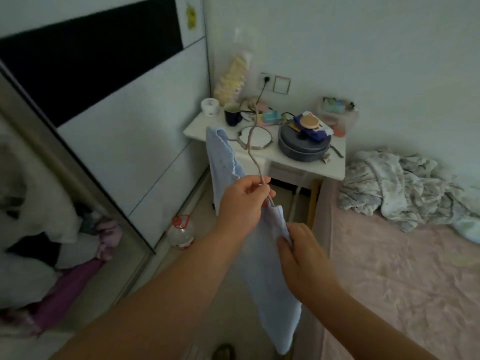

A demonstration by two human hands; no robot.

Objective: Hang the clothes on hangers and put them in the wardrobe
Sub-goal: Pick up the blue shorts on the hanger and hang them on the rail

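L hand (240, 203) is gripping the hanger (250, 146) near its middle, R hand (302, 258) is pinching the near shoulder of the blue top (267, 276), which is hanging in front of the nightstand (306, 165). Far end's already in the other shoulder. Imo R should be stretching the fabric over the near tip w/o tilting, then heading to the wardrobe (52, 216) on the left.

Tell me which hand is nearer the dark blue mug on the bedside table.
Left. The left hand grips the hanger just below the mug; the right hand pinches the blue garment lower down.
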